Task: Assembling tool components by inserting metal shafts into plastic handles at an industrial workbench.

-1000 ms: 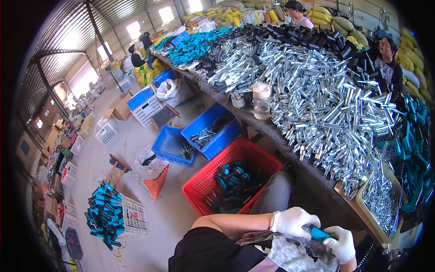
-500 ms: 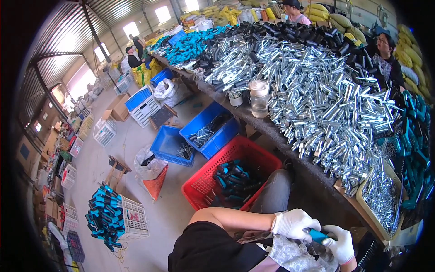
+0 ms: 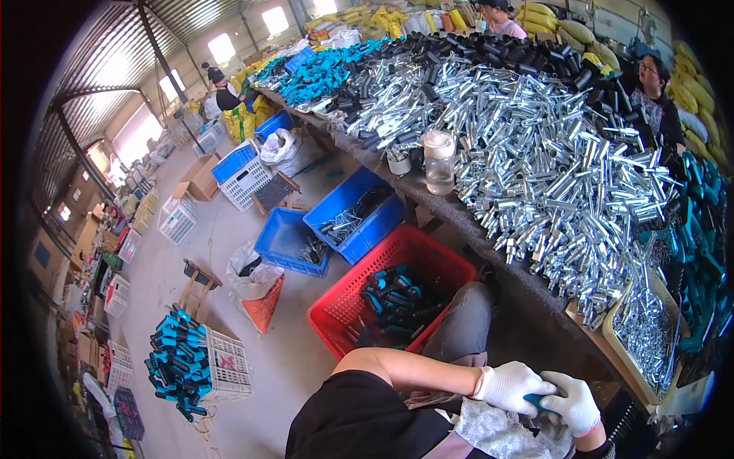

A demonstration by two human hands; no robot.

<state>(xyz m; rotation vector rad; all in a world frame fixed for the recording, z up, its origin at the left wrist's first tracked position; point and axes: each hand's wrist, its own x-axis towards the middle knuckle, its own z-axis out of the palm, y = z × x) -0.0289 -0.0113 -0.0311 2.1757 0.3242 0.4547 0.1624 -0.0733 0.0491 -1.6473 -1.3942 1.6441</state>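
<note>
Low over my lap, my white-gloved hands are brought together around a teal handle (image 3: 537, 401). Only a short stretch of it shows between them, the rest being covered by fingers. My left hand (image 3: 511, 387) is closed on one end, and my right hand (image 3: 573, 407) wraps the other. A patterned pale apron (image 3: 489, 432) lies beneath them. Beyond my knee, a red basket (image 3: 336, 294) holds teal-and-black handles (image 3: 394, 294). A large heap of shiny metal sockets and rods (image 3: 550, 168) covers the table to the right.
Along the table's edge (image 3: 489, 245) stand a lidded clear jar (image 3: 439, 172) and a small cup (image 3: 398, 162). A tray of small metal parts (image 3: 608, 329) sits at its near corner. Blue bins (image 3: 287, 264), a crate (image 3: 229, 367) and a wooden stool (image 3: 200, 275) stand on the floor. Co-workers sit around the table.
My hands have drawn closer together, covering more of the teal handle. My left hand has shifted slightly right, and the right fingers now overlap it.
</note>
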